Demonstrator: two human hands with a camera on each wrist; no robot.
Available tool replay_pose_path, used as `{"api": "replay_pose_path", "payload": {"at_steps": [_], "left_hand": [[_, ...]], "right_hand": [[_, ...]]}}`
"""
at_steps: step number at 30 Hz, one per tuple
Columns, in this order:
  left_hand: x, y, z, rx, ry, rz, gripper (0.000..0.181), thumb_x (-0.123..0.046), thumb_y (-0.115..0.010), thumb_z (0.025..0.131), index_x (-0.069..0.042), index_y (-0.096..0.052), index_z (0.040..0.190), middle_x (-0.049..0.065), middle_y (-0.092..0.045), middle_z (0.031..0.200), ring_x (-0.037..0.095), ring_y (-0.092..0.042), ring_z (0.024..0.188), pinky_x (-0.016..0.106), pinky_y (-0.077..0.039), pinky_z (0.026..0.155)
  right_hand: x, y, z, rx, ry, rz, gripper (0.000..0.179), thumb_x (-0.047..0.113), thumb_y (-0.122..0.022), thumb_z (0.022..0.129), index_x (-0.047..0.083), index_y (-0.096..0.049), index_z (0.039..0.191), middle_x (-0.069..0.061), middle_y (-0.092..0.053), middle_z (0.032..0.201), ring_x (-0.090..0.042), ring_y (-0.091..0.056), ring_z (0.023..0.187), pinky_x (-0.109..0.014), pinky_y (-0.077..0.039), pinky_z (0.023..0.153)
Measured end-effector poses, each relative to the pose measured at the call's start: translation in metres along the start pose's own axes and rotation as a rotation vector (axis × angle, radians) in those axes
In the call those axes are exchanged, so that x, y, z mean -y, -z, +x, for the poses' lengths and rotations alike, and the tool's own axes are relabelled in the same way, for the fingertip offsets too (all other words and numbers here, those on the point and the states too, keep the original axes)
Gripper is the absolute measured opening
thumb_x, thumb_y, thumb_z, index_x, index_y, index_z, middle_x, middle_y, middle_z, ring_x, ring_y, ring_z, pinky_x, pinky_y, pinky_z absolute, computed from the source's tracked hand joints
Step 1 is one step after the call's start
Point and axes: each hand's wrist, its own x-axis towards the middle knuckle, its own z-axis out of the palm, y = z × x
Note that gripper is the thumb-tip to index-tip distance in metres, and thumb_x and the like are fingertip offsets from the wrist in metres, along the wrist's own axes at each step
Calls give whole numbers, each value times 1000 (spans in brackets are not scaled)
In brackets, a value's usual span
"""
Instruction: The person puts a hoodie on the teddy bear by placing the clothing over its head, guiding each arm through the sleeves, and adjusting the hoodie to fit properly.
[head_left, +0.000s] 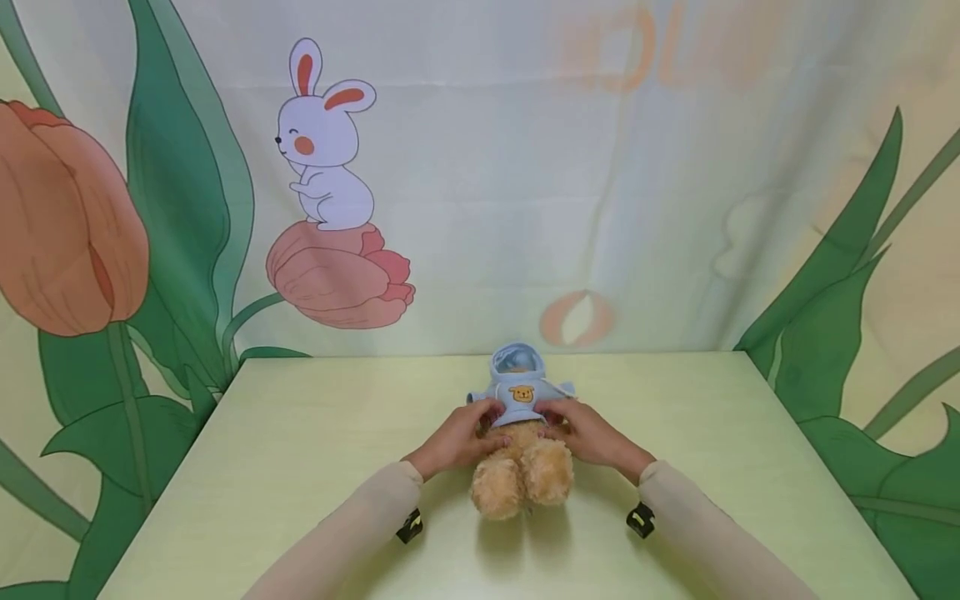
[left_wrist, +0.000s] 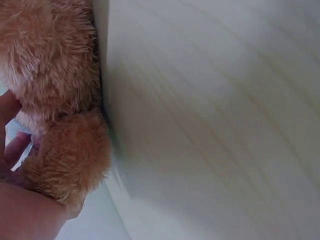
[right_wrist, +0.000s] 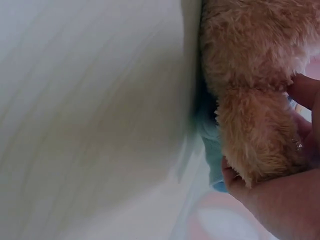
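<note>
A plush toy (head_left: 550, 472) with fluffy tan fur lies on the table, its two round legs toward me. A small light blue hoodie (head_left: 517, 410) with a bear-face patch covers its upper part, and the hood opening faces up at the far end. My left hand (head_left: 459, 435) grips the toy's left side in the head view, fingers at the hoodie's hem and thumb on the fur. On the opposite side my right hand (head_left: 592, 431) holds it the same way. Tan fur (left_wrist: 70, 155) fills the space by the fingers in the left wrist view; fur (right_wrist: 257, 135) also lies within the right hand.
The pale green table (head_left: 300, 450) extends to both sides. Behind it hangs a cloth backdrop (head_left: 480, 167) printed with a rabbit, tulips and leaves. A black wrist device (head_left: 410, 526) hangs below the left cuff, another device (head_left: 641, 520) below the right.
</note>
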Motion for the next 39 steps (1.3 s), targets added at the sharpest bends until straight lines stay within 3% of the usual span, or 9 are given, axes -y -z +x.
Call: {"api": "replay_pose_path", "payload": {"at_steps": [5, 10, 15, 19, 23, 27, 34, 39], "left_hand": [[-2, 0, -1, 6, -1, 22, 20, -27, -72, 91, -10, -63, 98, 2, -57, 96, 15, -53, 86, 25, -44, 75], [-3, 0, -2, -21, -8, 54, 24, -30, -73, 90, -13, -56, 85, 2, -51, 93, 15, -48, 83, 25, -39, 72], [-6, -2, -3, -59, -11, 121, 32, -33, -74, 88, -13, -49, 85, 0, -48, 84, 11, -41, 74, 24, -33, 67], [-7, -2, -2, -49, -3, 78, 33, -30, -75, 87, -13, -50, 99, -2, -53, 82, 13, -49, 73, 22, -37, 67], [-6, -3, -4, -26, 4, 30, 33, -27, -73, 89, -13, -56, 113, 0, -58, 83, 16, -52, 72, 22, -39, 65], [-6, -5, -6, -15, -8, 50, 19, -27, -72, 90, -13, -67, 101, -1, -57, 83, 13, -49, 75, 21, -40, 66], [-11, -3, -6, -92, -69, 157, 25, -30, -77, 86, -12, -60, 82, 5, -56, 119, 22, -49, 107, 37, -44, 90], [-16, -2, -6, -85, -11, 189, 30, -34, -73, 88, -15, -50, 92, -1, -57, 95, 14, -50, 86, 28, -41, 73]], "right_hand": [[-4, -2, 0, -15, 47, 3, 11, 17, -68, 92, 10, -69, 100, -4, -59, 99, -14, -54, 90, -26, -49, 77], [-3, -6, -4, -57, 52, -22, 12, 17, -68, 92, 13, -57, 89, -3, -56, 98, -17, -52, 91, -26, -49, 73], [2, -2, -7, -6, -10, 16, 12, 18, -63, 96, 15, -53, 102, 0, -61, 93, -12, -57, 82, -24, -48, 68], [1, 1, -6, 15, 27, 24, 21, 19, -62, 97, 14, -53, 115, 0, -65, 94, -10, -61, 85, -24, -50, 72], [-2, -1, -7, 16, 38, 15, 21, 20, -62, 97, 14, -57, 116, 0, -65, 94, -7, -58, 78, -24, -50, 70], [-5, -3, -9, 7, 57, -10, 19, 23, -62, 97, 14, -66, 114, 0, -68, 96, -6, -58, 76, -24, -50, 69], [-2, -5, -13, -52, 75, -71, 7, 22, -64, 96, 16, -66, 100, 1, -60, 102, -10, -55, 85, -24, -49, 71], [2, -7, -14, -51, 44, -51, 14, 18, -61, 97, 13, -57, 110, -2, -65, 99, -12, -60, 84, -23, -50, 67]]}}
